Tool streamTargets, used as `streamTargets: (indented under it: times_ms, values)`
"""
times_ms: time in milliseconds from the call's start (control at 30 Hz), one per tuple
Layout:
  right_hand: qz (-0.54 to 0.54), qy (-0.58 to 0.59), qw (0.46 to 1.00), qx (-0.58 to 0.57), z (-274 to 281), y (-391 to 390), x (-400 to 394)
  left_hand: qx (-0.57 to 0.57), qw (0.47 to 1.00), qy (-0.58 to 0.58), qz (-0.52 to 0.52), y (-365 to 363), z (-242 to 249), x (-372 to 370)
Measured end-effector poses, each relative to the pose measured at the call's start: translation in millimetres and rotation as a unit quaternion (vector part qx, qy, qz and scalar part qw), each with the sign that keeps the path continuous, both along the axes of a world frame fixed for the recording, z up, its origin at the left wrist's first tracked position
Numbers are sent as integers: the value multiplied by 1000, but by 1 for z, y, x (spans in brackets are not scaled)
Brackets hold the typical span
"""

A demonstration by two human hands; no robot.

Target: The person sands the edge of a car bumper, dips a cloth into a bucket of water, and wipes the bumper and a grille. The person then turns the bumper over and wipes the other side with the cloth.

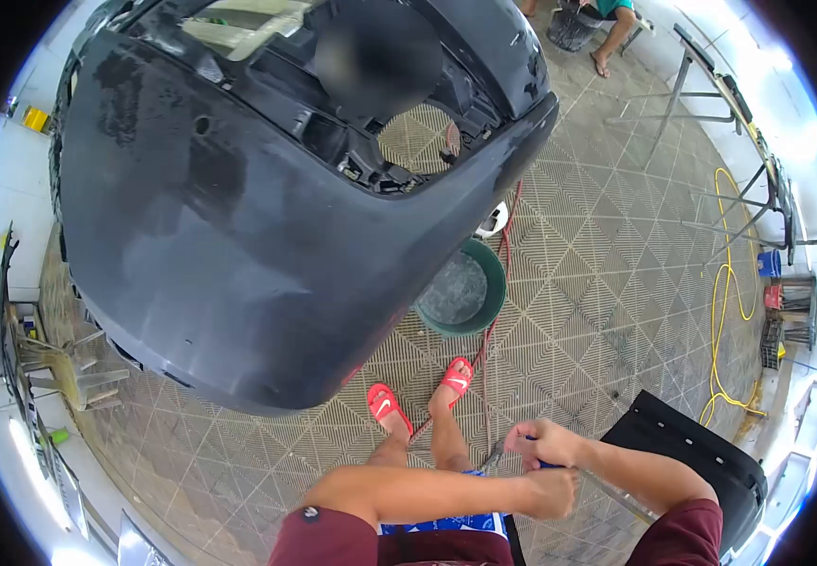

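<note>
My left hand point(552, 492) is a closed fist, low in the view, right of the middle. A bit of blue point(550, 464), like a tool's handle, shows between it and my right hand. Just above, my right hand point(542, 443) has its fingers curled in. By its fingertips is a small greyish piece point(492, 458), too small to name. Both hands are held in front of my body, apart from the large dark grey car bumper point(239, 245), which has darker wet-looking patches. A green tub point(501, 288) of cloudy water stands beside the bumper.
A red hose point(508, 236) runs past the tub. At right lie a yellow hose point(727, 274) and a black panel point(682, 434), with metal stands point(677, 94) against the wall. Another person's leg point(616, 38) and a dark bucket point(574, 30) are at the top.
</note>
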State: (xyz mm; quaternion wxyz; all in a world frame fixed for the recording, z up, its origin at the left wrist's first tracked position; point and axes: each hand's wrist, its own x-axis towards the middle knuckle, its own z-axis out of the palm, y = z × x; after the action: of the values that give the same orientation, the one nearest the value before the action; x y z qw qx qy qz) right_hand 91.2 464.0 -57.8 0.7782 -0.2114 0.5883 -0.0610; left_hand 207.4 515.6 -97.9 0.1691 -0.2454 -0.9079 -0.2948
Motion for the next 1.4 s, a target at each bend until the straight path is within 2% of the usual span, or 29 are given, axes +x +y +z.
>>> streamTargets:
  times_ms: [33,100,167,267,300,367,400,433,467,500,533,567,633,700,733,767,800,833,867,900,967,1000,1033,1067,1100,1167,1300,1367,1400]
  values:
    - [-1,6,1000,-3,-4,-7,6,-63,997,-16,36,5,-13,-2]
    - [162,235,955,-81,-13,-15,22,-89,993,-74,15,11,-33,-9]
    - [198,240,945,-102,-23,-20,25,-123,984,-131,5,-10,-32,-10]
    - [-78,141,987,-21,-29,-19,15,-90,988,-125,23,-42,-11,5]
    - [-75,147,986,-27,-27,-6,6,-50,996,-64,24,-48,0,11]
    - [-324,-73,939,87,21,-10,5,-27,999,11,32,-58,28,16]
    - [-328,-59,942,43,46,-3,15,114,981,87,129,-56,46,22]
    - [-323,-54,944,28,65,8,33,251,929,163,218,-57,66,26]
    - [-473,-65,878,-29,81,21,55,341,871,188,298,-63,87,27]
    - [-606,-79,787,-86,93,33,66,332,871,205,300,-66,109,24]
    - [-596,-77,793,-101,99,47,68,453,774,81,435,-65,131,23]
    - [-557,-27,812,-174,98,64,71,552,633,-51,541,-61,151,25]
    - [-467,72,823,-316,85,93,68,553,652,20,518,-49,181,35]
    - [-367,165,799,-447,74,111,61,545,682,132,471,-38,210,50]
    - [-314,208,775,-508,79,110,59,451,739,285,411,-45,234,66]
    - [-311,203,771,-518,101,103,57,442,740,294,412,-41,245,77]
    - [-407,-81,819,-397,150,85,61,367,807,331,323,-34,254,86]
    - [-457,-356,783,-228,192,71,65,285,859,358,230,-25,262,92]
    - [-405,-239,862,-192,218,67,67,187,897,372,147,-20,259,93]
    - [-401,-241,862,-194,239,58,69,183,897,374,149,-14,259,94]
    - [-126,-61,978,-154,271,40,79,-54,961,261,73,-9,258,91]
    - [-118,-60,979,-157,272,38,79,-105,955,262,93,-6,248,80]
    - [-31,13,982,-184,264,30,75,-110,953,264,103,-3,237,70]
    - [58,85,972,-209,257,21,71,-194,953,204,113,-2,225,61]
    - [72,85,971,-210,254,14,68,-272,944,140,125,-3,215,50]
    - [207,215,913,-276,239,11,69,-306,936,81,153,4,196,40]
    - [221,299,891,-261,186,17,56,-417,897,-47,138,3,131,3]
    - [185,349,774,-496,144,19,48,-389,899,-34,197,-1,87,-14]
    - [170,361,767,-503,135,15,45,-364,897,-8,250,5,85,-17]
